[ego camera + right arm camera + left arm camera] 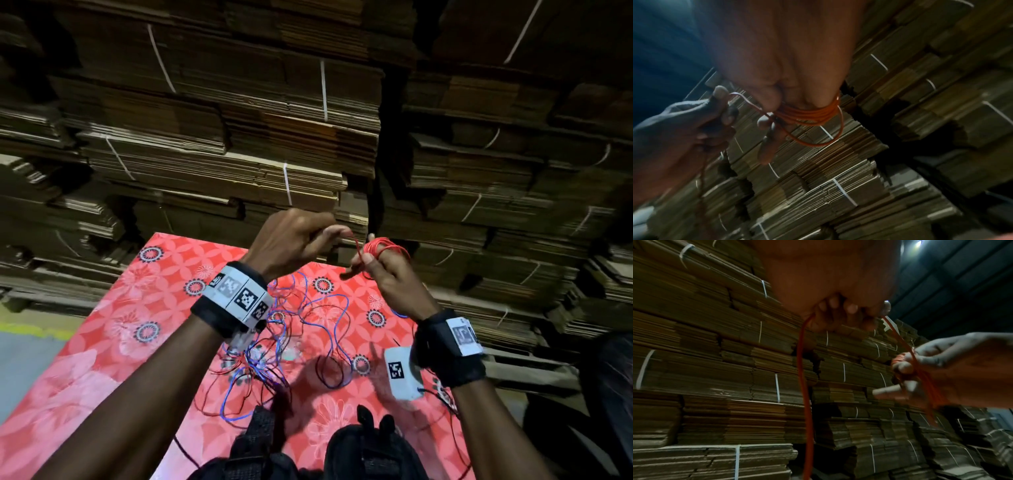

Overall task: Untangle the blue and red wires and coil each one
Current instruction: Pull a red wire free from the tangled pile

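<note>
Both hands are raised above the far end of the table. The red wire (383, 247) is wound in several turns round the fingers of my right hand (380, 267); the coil (809, 113) shows clearly in the right wrist view. My left hand (308, 236) pinches the free strand of the red wire (803, 369) between thumb and curled fingers, and a short taut stretch runs from it to the coil (920, 374). The blue wire (329, 318) lies loose on the table below, tangled in loops with thin dark wires.
The table wears a red floral cloth (137, 325). A white tagged box (402, 373) lies near my right wrist, a black strapped bag (363, 452) at the near edge. Strapped stacks of flattened cardboard (239, 137) wall off the far side.
</note>
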A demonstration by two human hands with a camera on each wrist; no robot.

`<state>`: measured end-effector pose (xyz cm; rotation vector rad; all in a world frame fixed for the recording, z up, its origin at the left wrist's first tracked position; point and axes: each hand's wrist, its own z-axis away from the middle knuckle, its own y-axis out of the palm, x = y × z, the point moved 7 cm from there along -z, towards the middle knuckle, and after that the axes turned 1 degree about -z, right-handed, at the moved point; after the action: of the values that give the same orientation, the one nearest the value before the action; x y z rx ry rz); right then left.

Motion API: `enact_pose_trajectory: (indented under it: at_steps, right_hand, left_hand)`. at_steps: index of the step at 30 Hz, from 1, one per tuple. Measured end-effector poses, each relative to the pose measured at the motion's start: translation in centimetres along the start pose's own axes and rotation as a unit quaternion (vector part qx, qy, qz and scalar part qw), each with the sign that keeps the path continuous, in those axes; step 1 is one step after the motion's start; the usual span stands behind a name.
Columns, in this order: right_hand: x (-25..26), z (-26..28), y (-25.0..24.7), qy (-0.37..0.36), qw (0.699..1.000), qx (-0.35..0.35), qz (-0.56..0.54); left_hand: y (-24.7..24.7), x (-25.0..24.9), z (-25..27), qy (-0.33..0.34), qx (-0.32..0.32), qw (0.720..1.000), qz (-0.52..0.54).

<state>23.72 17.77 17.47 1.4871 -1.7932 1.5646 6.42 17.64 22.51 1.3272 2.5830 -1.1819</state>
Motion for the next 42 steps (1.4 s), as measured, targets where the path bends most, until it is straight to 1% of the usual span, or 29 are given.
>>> enact_pose_trajectory:
  at_steps: [4,7,9,10,13,17,18,20,22,24,25,26,27,29,32,33,35,36,37,38,40,41,42]
  right_hand:
    - [0.8,1.2,1.6,0.030,0.991,0.068,-0.111]
    - [1.2,2.1,3.0,0.050,0.976,0.120,-0.172]
    - [1.7,2.5,3.4,0.055,0.956,0.136,-0.255]
    - [2.3,2.5,3.3,0.043,0.939,0.134,-0.314]
    - [4.1,2.2,1.5,0.009,0.870,0.095,-0.485]
    - [6.0,1.4,-1.1,-0.024,0.784,0.055,-0.618]
    - [6.3,1.1,-1.5,-0.027,0.768,0.042,-0.639]
    - [6.8,0.5,-2.3,-0.035,0.744,0.012,-0.667]
    - [7.2,-0.2,-3.2,-0.046,0.723,-0.037,-0.689]
    - [7.4,-0.9,-4.3,-0.065,0.705,-0.100,-0.699]
    - [7.3,-1.1,-5.1,-0.071,0.705,-0.133,-0.693]
    - [7.0,-1.3,-5.7,-0.071,0.712,-0.164,-0.680]
    - [6.6,-1.5,-6.4,-0.069,0.725,-0.189,-0.658]
    - [5.8,-1.6,-7.2,-0.073,0.773,-0.218,-0.592]
    - [4.3,-1.6,-7.4,-0.077,0.846,-0.245,-0.467]
    - [3.8,-1.6,-7.3,-0.074,0.874,-0.252,-0.409]
    - [2.6,-1.5,-6.9,-0.050,0.937,-0.251,-0.236]
    - [2.1,-1.6,-6.2,-0.033,0.963,-0.231,-0.138]
    - [1.4,-1.7,-5.4,-0.023,0.978,-0.201,-0.049]
    - [0.9,-1.7,-4.6,-0.021,0.984,-0.170,0.043]
    - [0.2,-1.8,-3.1,-0.036,0.971,-0.114,0.208]
    - [-0.5,-1.9,-2.4,-0.035,0.962,-0.088,0.255]
    - [-0.9,-1.8,-1.9,-0.026,0.958,-0.066,0.278]
  left_hand:
    - [-1.5,0.3,-1.7,-0.004,-0.015,1.000,0.012]
    - [-1.0,1.0,-2.3,-0.022,-0.002,1.000,0.017]
    - [-0.1,1.7,-2.4,-0.043,0.021,0.998,0.035]
    - [0.4,2.2,-2.3,-0.056,0.028,0.996,0.056]
    - [2.0,4.1,-1.4,-0.112,0.023,0.984,0.136]
    - [5.0,4.7,1.0,-0.155,0.010,0.969,0.191]
    - [5.6,4.5,1.7,-0.164,0.004,0.964,0.208]
    - [7.0,3.7,3.0,-0.185,0.003,0.950,0.253]
    - [8.7,2.5,4.9,-0.208,0.020,0.932,0.296]
    - [10.6,1.1,7.1,-0.216,0.054,0.921,0.320]
    - [11.4,0.3,8.2,-0.212,0.077,0.920,0.321]
    - [11.9,-0.4,9.2,-0.204,0.102,0.923,0.310]
    - [12.1,-1.1,9.8,-0.193,0.124,0.930,0.288]
    - [11.7,-2.1,10.3,-0.166,0.151,0.943,0.245]
    - [10.4,-2.0,9.9,-0.139,0.152,0.959,0.196]
    - [10.0,-1.7,9.7,-0.129,0.149,0.964,0.176]
    - [9.3,-1.0,9.4,-0.109,0.136,0.975,0.137]
    - [9.0,-0.6,9.3,-0.100,0.128,0.979,0.123]
    - [8.6,-0.4,9.1,-0.092,0.120,0.982,0.115]
    - [8.2,-0.2,8.8,-0.086,0.112,0.984,0.111]
    - [7.2,0.2,8.0,-0.087,0.093,0.985,0.116]
    - [6.7,0.5,7.6,-0.094,0.083,0.984,0.124]
    - [6.2,0.9,7.1,-0.103,0.072,0.983,0.136]
